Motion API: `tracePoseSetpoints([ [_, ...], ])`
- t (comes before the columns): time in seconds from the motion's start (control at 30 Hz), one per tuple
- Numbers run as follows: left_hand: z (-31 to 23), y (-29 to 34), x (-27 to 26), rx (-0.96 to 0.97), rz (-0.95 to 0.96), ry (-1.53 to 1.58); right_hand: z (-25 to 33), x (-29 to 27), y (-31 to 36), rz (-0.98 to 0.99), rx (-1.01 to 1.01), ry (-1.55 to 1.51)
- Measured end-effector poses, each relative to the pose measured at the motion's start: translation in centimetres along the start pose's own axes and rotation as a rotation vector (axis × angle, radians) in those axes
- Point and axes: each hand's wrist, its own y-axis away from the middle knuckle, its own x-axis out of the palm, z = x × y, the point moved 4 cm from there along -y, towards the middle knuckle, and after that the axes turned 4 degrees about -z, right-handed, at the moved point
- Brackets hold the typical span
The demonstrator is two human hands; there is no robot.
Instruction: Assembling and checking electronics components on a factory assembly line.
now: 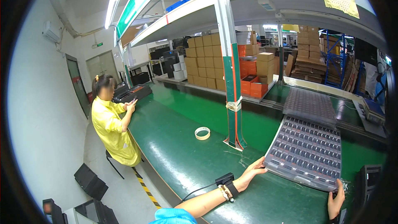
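A: Where is the tray (pixel 299 177) sitting?

B: At four o'clock in the view, over the bench (pixel 174 137); can't tell if its near edge is lifting. It's carrying rows of small dark parts (pixel 307 147). A paler tray (pixel 310 103) is lying at its twelve o'clock end, perhaps overlapping.

A: Hands?

B: Left hand (pixel 248 174) is gripping the corner at eight o'clock; right hand (pixel 336 201) is gripping the one at five.

A: How's it handling?

B: Looking like thin plastic. I'm guessing light, bendy, slightly slick. Parts are probably sitting loose, so tilting would be risking spills.

A: Best hold?

B: I'm favouring both near corners, fingers supporting beneath, thumbs pressing only the rim.
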Motion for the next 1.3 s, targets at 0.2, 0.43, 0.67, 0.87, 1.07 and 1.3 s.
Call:
tracePoseSetpoints([
  [0.2, -0.6, -0.1, -0.5, 0.026, -0.018, 0.193, 0.3, 0.0, -0.1, -0.004, 0.021, 0.004],
  [0.43, -1.3, 0.0, -1.0, -0.003, 0.036, 0.42, 0.3, -0.1, 0.0, -0.02, 0.027, 0.018],
  [0.67, -0.4, 0.5, -0.7, -0.182, 0.008, 0.787, 1.0, -0.2, 0.0, -0.018, 0.048, 0.031],
  [0.87, -0.3, 0.4, -0.5, -0.153, -0.005, 0.793, 0.7, 0.1, -0.4, -0.03, 0.022, 0.019],
  [1.07, -0.1, 0.1, 0.2, -0.111, 0.013, 0.802, 1.6, -1.0, -0.2, -0.076, 0.012, 0.036],
  [1.3, -0.7, 0.7, 0.4, -0.111, -0.083, 0.777, 2.9, -1.5, -0.9, -0.04, -0.006, 0.08],
])
